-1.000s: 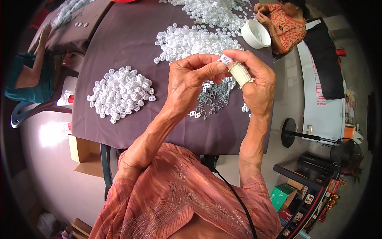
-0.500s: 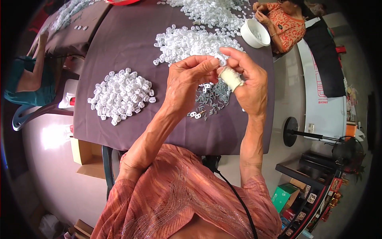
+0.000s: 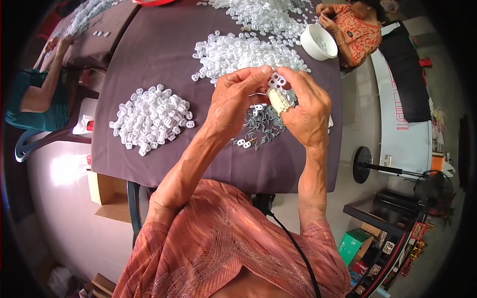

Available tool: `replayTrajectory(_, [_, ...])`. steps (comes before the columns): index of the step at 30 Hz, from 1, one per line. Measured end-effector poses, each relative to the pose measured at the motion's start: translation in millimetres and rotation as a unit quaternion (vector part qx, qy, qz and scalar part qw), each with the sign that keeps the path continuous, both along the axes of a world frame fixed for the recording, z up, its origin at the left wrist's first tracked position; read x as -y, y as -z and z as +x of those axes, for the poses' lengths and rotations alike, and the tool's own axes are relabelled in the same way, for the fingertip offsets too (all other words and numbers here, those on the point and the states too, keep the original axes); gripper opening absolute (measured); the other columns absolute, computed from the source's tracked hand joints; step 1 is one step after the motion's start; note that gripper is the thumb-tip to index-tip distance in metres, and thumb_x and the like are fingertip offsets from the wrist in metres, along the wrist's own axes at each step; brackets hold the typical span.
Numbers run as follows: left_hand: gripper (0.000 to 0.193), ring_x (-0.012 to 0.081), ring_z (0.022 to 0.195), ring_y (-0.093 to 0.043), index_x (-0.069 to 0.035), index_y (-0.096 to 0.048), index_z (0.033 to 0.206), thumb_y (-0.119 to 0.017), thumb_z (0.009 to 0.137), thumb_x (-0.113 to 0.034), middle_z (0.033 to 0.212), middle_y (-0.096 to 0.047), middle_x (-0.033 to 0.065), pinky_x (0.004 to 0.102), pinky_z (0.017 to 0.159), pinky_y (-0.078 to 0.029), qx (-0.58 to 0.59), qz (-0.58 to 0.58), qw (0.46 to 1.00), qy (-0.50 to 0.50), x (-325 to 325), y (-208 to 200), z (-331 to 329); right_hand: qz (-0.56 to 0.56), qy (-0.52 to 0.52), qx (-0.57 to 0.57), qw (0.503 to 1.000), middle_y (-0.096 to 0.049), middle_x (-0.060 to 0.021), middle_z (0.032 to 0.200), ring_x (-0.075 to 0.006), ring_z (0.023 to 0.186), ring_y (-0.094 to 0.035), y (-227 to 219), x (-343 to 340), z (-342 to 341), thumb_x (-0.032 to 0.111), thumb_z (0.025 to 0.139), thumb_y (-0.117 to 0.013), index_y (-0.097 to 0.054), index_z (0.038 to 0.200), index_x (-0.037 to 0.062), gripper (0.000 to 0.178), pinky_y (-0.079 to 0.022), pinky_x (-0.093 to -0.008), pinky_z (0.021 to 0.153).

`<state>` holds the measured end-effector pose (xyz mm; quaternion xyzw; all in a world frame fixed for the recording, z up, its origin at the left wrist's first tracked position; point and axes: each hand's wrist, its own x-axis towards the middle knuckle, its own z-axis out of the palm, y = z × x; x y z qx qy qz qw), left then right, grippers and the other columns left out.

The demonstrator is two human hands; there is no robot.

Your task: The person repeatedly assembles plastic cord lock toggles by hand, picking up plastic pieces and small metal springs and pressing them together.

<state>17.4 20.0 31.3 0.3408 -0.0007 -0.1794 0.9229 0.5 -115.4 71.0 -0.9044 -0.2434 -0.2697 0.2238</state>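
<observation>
In front of me, above the table, both hands meet at a small white plastic piece with dark holes (image 3: 277, 80). My left hand (image 3: 237, 92) is closed, its thumb and fingertips pinched at the left edge of that piece. My right hand (image 3: 307, 107) is closed on it from the other side; a cream-coloured wrapping (image 3: 279, 101) covers one of its digits. Below the hands lie many tiny grey pieces, perhaps springs (image 3: 263, 124), and a few white two-hole pieces (image 3: 244, 143). A large heap of white pieces (image 3: 243, 52) spreads behind my hands.
A separate heap of white pieces (image 3: 151, 119) lies to the left on the brown tablecloth (image 3: 218, 169). A white tub (image 3: 318, 42) stands at the far right, near a person in an orange patterned top (image 3: 355, 35). Another person (image 3: 39, 99) sits at the left. A black cable (image 3: 298, 248) hangs before me.
My hands have turned the white piece so that its holes face me. The wrapped digit has shifted left, and my right index finger has lowered onto the piece.
</observation>
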Motion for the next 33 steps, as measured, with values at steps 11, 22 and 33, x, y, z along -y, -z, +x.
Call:
replayTrajectory(11, [0.022, 0.0100, 0.061, -0.054, 0.001, -0.063, 0.080, -0.066, 0.077, -0.020, 0.070, -0.059, 0.0042, 0.0234, 0.060, -0.046, 0.025, 0.063, 0.996, -0.060, 7, 2, -5, -0.022, -0.008, 0.009, 1.000, -0.058, -0.0079, 0.076, -0.0206, 0.066, -0.058, 0, 2, 2, -0.003, 0.056, -0.067, -0.058, 0.095, 0.0038, 0.041, -0.047, -0.0303, 0.058])
replayTrajectory(22, [0.020, 0.0093, 0.062, -0.054, 0.002, -0.063, 0.082, -0.066, 0.076, -0.017, 0.072, -0.060, 0.0046, 0.0229, 0.060, -0.045, 0.017, 0.051, 0.996, -0.073, 9, 4, -7, -0.006, -0.010, 0.012, 1.000, -0.057, -0.0082, 0.075, -0.0208, 0.066, -0.058, 6, 1, 4, -0.002, 0.058, -0.068, -0.058, 0.096, 0.0030, 0.040, -0.047, -0.0308, 0.057])
replayTrajectory(33, [0.021, 0.0094, 0.062, -0.054, 0.002, -0.063, 0.081, -0.064, 0.078, -0.019, 0.071, -0.059, 0.0043, 0.0235, 0.060, -0.046, 0.021, 0.057, 0.998, -0.026, 9, 8, -2, -0.032, -0.016, 0.018, 0.999, -0.057, -0.0100, 0.076, -0.0250, 0.069, -0.058, 8, 5, 4, -0.001, 0.058, -0.068, -0.057, 0.094, 0.0015, 0.038, -0.047, -0.0328, 0.059])
